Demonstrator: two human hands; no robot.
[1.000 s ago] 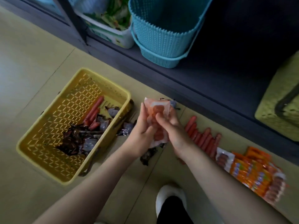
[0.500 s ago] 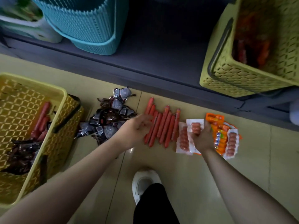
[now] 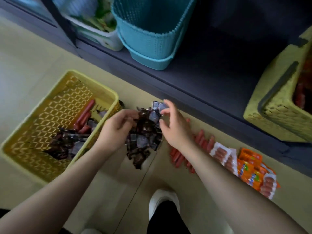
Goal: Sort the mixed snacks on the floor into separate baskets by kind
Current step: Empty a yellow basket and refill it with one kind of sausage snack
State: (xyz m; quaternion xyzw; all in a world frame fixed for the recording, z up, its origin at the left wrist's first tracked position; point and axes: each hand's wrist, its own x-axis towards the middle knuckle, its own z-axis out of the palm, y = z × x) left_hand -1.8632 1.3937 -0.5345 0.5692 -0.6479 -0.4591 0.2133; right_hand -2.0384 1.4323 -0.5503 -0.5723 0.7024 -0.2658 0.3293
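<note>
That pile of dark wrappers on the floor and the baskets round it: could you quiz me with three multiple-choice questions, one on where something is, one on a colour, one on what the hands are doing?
1. Where does the pile of dark wrappers lie?
A. on the floor beside the yellow basket
B. in the teal basket
C. on the shoe

2. What colour are the loose sausages on the floor?
A. green
B. red
C. blue

3. What are the hands doing?
A. resting flat on the floor
B. lifting the yellow basket
C. gathering dark wrappers

Answers: 1 A, the pile sits just right of that basket. 2 B, they show red beside the right hand. 3 C, the left hand and right hand have fingers curled at the pile.
</note>
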